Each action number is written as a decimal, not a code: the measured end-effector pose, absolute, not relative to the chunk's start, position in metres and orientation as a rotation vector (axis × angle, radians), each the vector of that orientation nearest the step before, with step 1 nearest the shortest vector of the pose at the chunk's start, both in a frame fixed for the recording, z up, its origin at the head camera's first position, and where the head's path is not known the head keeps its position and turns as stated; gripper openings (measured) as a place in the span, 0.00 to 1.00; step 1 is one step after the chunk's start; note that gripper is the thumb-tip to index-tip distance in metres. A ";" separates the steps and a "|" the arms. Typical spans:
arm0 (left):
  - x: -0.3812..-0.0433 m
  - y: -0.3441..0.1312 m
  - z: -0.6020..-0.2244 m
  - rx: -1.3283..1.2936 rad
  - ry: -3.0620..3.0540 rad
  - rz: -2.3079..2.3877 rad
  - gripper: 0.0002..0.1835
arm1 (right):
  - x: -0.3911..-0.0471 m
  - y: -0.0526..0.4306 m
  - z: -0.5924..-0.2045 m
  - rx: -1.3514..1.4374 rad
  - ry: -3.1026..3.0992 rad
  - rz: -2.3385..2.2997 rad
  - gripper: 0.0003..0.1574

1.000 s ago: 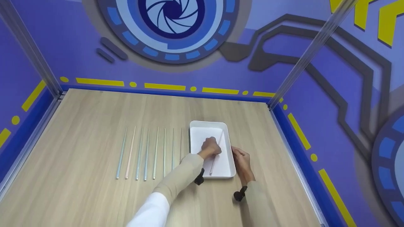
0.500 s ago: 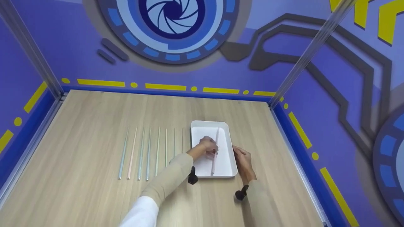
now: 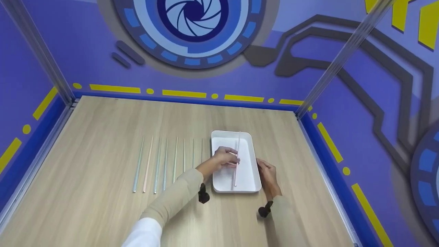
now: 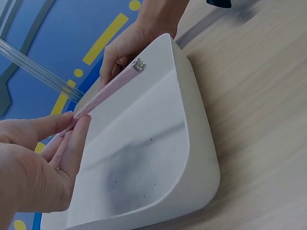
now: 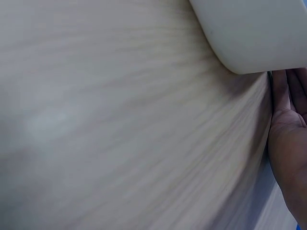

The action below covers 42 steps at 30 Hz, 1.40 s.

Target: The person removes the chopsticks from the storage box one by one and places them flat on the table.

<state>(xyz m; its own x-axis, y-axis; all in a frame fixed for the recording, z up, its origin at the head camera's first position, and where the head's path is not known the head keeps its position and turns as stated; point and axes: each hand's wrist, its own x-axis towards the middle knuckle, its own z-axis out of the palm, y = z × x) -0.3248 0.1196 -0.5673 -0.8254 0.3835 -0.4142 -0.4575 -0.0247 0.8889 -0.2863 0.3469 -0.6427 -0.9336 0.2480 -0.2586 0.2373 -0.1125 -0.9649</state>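
Note:
My left hand [image 3: 223, 158] pinches a thin pink stick [image 3: 235, 176] between thumb and fingertips, over the white tray [image 3: 250, 171]. In the left wrist view the pink stick [image 4: 112, 87] slants up, its near end silvery and crinkled. Its shadow crosses the floor of the tray [image 4: 196, 143], where small dark specks show. At the tray's right side is my right hand [image 3: 270, 175]. The right wrist view has that hand [image 5: 290, 129] with fingers extended along the tray's outer wall [image 5: 259, 38], partly hidden by it.
Left of the tray, several similar sticks lie side by side on the wooden table, among them a blue one [image 3: 138, 168] and a pink one [image 3: 147, 168]. The left forearm [image 3: 178, 187] covers the lower ends of some. Blue printed walls [image 3: 192, 80] enclose the table.
The pink stick, earlier lying slanted in the tray under my left hand, is now raised off its floor in that hand's fingertips. The left hand has drawn slightly leftward; the right hand stays by the tray.

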 end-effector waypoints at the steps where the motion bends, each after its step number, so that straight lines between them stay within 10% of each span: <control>1: -0.323 0.117 -0.566 -0.076 1.685 1.911 0.25 | -0.287 0.347 -0.643 -0.572 -2.085 2.264 0.22; 42: -0.319 0.019 -0.552 -0.165 1.764 1.971 0.25 | -0.289 0.348 -0.642 -0.624 -2.141 2.215 0.22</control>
